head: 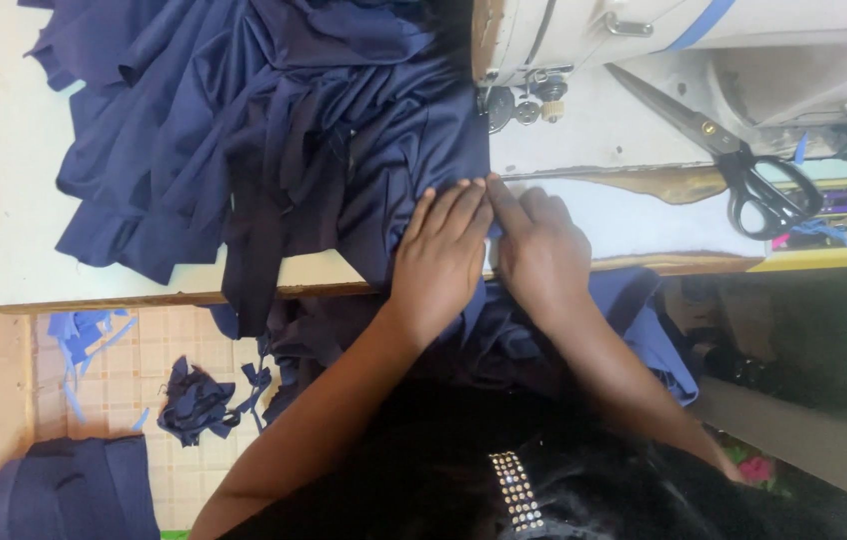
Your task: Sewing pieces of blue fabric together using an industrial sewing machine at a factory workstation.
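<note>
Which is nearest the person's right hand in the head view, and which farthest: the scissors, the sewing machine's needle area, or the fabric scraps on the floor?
From the right hand:
1. Needle area, just above it, under the sewing machine's head.
2. Scissors, off to the right on the table.
3. Fabric scraps, far lower left on the tiled floor.

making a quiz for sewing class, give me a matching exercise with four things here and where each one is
Things:
1. scissors
2. navy fabric
3. fabric scraps
4. sewing machine

Places:
a. heaped on the table's left part
b. on the tiled floor
c. at the picture's top edge
d. lying under the machine arm, handles at right

Pairs: 1-d, 2-a, 3-b, 4-c
</note>
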